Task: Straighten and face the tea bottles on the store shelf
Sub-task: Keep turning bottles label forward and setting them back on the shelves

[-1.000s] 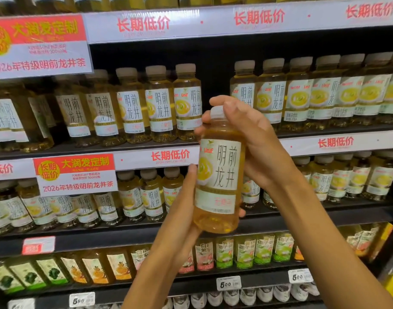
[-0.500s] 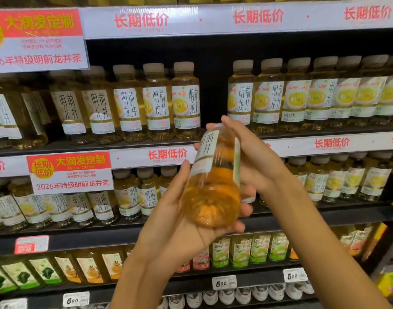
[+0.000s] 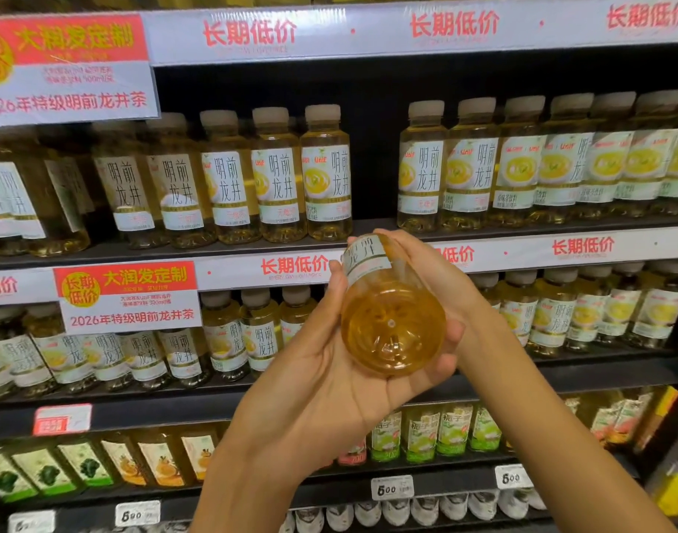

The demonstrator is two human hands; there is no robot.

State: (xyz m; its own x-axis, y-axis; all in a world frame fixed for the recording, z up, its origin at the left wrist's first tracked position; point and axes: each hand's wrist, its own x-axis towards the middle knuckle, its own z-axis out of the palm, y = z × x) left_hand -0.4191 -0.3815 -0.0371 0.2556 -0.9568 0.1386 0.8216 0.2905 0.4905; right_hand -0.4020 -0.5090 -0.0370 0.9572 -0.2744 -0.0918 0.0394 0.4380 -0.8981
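The tea bottle [image 3: 393, 328] has tipped base-first toward the camera, both hands' fingers [image 3: 443, 363] curled around it.

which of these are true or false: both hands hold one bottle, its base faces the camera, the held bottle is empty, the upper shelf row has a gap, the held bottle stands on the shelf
1. Both hands hold one bottle. True: the left hand cups the tea bottle from below and the right hand grips it from behind.
2. Its base faces the camera. True: the bottle is tipped, with its round bottom towards the view.
3. The held bottle is empty. False: amber tea fills it.
4. The upper shelf row has a gap. True: a dark gap splits the row.
5. The held bottle stands on the shelf. False: it is in the air in front of the shelf edge strip.
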